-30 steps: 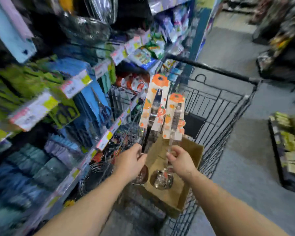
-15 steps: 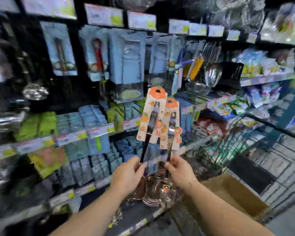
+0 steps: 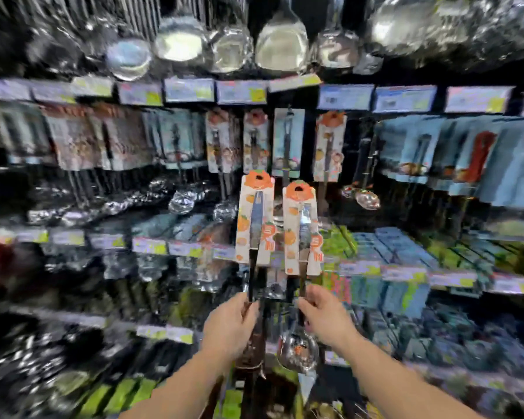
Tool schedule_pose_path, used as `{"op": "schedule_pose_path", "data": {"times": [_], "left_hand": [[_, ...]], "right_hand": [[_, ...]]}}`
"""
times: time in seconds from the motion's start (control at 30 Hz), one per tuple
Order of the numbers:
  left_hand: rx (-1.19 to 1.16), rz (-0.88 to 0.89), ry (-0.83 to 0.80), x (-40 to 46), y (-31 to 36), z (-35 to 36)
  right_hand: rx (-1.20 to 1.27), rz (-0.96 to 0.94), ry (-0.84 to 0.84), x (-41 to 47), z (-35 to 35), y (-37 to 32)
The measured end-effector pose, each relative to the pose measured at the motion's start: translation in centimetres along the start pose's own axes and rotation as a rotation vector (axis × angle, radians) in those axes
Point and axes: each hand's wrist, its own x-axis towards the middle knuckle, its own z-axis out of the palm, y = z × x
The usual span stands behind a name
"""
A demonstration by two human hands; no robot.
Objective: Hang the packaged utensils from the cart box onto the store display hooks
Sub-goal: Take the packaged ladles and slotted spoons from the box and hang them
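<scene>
Facing blurred display shelves (image 3: 406, 273), left hand (image 3: 230, 325) and right hand (image 3: 324, 316) each grip a carded utensil.

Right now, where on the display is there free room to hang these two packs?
A dark gap shows between the orange card and the blue packs, though ladles hang there. Left of it, cards sit crowded.

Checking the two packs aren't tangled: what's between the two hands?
In the head view, only blurred shelf stock behind shows between the left hand and right hand; each grips its own packaged utensil.
</scene>
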Motion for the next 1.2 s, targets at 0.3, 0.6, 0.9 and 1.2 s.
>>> {"op": "schedule_pose_path", "data": {"times": [0.3, 0.6, 0.9, 1.2], "left_hand": [[0.097, -0.047, 0.116, 4.6, -13.2, -13.2], [0.016, -0.018, 0.121, 9.7, -14.3, -13.2], [-0.149, -0.008, 0.168, 14.1, -12.9, -12.9], [-0.185, 0.011, 0.212, 16.6, -12.9, -12.5]], "right_hand": [[0.033, -0.096, -0.125, 5.0, 15.9, -8.9], [0.032, -0.108, -0.057, 7.5, 15.1, -15.4], [0.108, -0.223, -0.022, 12.0, 13.0, -17.9], [0.106, -0.264, -0.017, 14.6, 12.8, -17.6]]}}
